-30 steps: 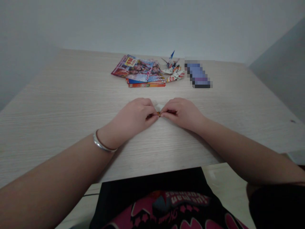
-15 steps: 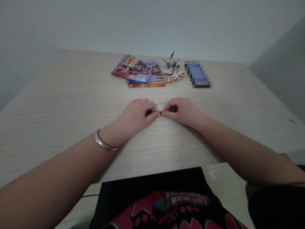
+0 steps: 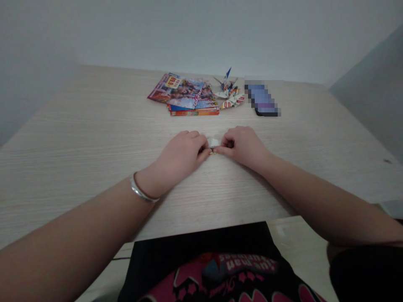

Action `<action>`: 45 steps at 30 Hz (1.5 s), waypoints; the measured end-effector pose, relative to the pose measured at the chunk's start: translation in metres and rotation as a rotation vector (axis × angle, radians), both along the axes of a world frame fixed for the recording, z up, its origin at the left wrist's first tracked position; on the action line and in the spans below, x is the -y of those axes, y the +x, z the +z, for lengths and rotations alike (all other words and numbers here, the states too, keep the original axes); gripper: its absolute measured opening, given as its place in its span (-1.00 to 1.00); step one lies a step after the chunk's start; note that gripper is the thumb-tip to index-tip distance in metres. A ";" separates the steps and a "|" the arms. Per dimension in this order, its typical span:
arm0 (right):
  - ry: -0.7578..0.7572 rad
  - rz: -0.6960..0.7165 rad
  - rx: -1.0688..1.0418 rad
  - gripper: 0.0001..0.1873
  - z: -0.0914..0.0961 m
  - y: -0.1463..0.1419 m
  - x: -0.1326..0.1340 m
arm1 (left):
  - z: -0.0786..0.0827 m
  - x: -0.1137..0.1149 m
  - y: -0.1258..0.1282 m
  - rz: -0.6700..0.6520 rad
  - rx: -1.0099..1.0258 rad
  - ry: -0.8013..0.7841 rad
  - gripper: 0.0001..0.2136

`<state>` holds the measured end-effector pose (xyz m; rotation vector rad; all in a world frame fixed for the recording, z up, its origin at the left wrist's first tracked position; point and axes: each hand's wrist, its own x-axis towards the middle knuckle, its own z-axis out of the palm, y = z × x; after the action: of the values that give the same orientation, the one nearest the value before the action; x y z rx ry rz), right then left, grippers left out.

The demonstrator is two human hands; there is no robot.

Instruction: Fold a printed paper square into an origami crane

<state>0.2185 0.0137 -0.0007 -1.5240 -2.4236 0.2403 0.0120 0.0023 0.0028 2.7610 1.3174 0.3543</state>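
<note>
"man" among blurrier letters on the black shirt [image 3: 233, 272]; unclear digits on a yellow label [image 3: 173, 82]

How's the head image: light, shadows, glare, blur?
Head view: dim, greyish light; soft arm shadows on the table; faint glint on the bracelet; coarse pixelation over the phone-like object; paper between left hand and right hand too small and soft for fine detail.

The bare left forearm [image 3: 78, 233] and bare right forearm [image 3: 315, 195] slant inward from either side. The bare left grip [image 3: 185, 153] and bare right grip [image 3: 244, 147] face each other, backs upward, fingers curled, pinching low, thumb tips just beside one another.
</note>
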 end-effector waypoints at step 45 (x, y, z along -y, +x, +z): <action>-0.087 0.003 0.126 -0.68 0.010 -0.011 0.002 | 0.007 0.008 0.009 0.127 -0.061 -0.105 -0.70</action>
<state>0.2072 0.0121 0.0093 -1.6176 -2.5434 0.2604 0.0213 -0.0053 0.0095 2.6293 1.4853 0.2021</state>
